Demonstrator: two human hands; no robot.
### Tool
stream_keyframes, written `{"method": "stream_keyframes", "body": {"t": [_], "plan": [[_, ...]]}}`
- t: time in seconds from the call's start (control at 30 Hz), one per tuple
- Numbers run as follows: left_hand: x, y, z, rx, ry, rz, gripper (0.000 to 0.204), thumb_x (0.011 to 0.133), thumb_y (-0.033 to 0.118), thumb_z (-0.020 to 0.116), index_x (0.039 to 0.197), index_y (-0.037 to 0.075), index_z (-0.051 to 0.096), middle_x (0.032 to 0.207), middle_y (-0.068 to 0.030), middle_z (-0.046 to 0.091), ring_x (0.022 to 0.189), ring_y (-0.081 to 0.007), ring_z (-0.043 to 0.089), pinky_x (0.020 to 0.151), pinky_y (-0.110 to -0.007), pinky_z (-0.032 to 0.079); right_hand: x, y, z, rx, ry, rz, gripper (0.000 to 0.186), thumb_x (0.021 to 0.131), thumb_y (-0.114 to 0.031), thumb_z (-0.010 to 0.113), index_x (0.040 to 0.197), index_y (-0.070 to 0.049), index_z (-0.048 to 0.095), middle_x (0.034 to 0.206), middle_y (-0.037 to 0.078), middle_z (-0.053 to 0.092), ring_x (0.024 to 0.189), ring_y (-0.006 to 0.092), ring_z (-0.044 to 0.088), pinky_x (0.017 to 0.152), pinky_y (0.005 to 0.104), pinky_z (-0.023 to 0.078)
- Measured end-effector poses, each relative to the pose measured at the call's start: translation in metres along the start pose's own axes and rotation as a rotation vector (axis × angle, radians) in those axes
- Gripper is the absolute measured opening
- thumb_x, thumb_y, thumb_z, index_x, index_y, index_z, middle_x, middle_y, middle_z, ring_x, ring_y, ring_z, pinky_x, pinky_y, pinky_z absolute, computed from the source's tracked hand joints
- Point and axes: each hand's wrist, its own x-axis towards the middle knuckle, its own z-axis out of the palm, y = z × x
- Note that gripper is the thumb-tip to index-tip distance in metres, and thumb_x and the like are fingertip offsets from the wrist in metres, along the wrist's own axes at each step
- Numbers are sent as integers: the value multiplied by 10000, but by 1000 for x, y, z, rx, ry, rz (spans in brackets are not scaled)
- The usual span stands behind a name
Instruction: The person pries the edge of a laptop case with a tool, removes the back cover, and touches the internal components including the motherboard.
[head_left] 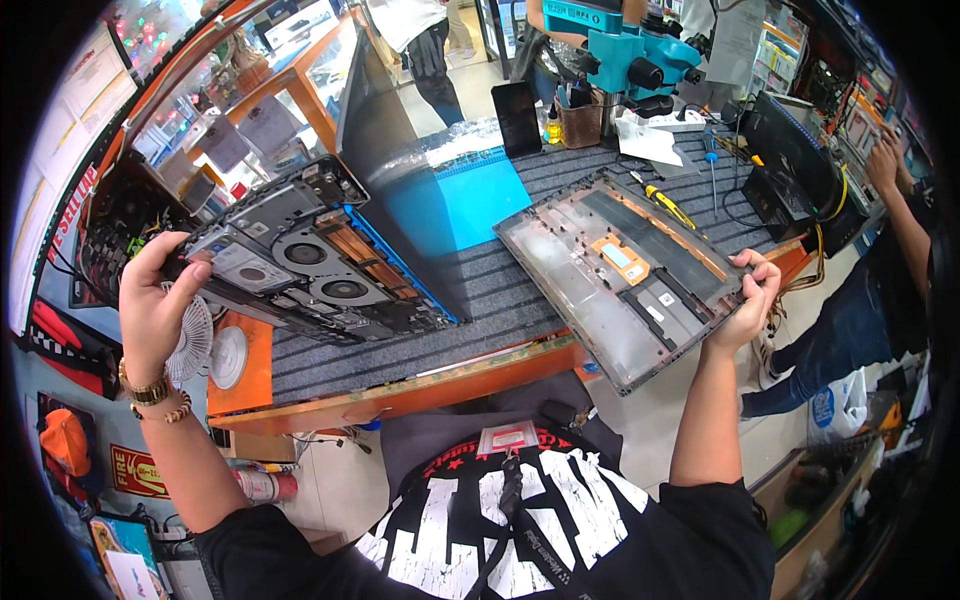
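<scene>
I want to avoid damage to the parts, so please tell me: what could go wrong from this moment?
The opened laptop base is tilted, with the left hand gripping one end; if it slips, the exposed cooling fans might get knocked. The bottom cover is held by the right hand at one side, and in this view its near corner extends past the desk edge, so it could drop to the floor.

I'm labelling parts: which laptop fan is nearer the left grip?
The upper-left fan; the lower-right fan sits farther from the left grip.
</scene>
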Motion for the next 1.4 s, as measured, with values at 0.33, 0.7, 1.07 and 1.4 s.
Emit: {"method": "stream_keyframes", "body": {"t": [0.33,0.7,1.07,1.4], "plan": [[2,-19,6,-13,49,9,279,1065,47,823,1319,-39,746,1125,-11,770,1037,-96,700,946,-274,556,-5,4,-20,-13,15,-18,190,949,-112,521,1129,-76,472,1206,183,649,1131,237,559,1148,397,414],[14,-16,12,17,5,29,254,1094,103,792,1306,-25,736,1085,10,749,1013,-71,659,934,-258,534,0,-12,-57,53,92,-25,185,960,-128,534,1134,-84,487,1197,188,652,1142,266,609,1140,426,475],[14,-20,12,-17,-4,40,318,1076,113,810,1347,-38,738,1184,-64,825,1096,-115,741,998,-295,574,14,-13,-76,68,133,-68,137,1015,-170,524,1116,-92,473,1192,201,695,1140,266,643,1127,413,500],[12,-10,19,-70,23,97,303,1064,152,834,1293,-31,761,1141,-59,853,1048,-97,736,940,-285,579,12,-22,-64,42,143,-31,123,1019,-175,504,1112,-100,474,1183,186,704,1108,232,648,1070,369,532]]}}
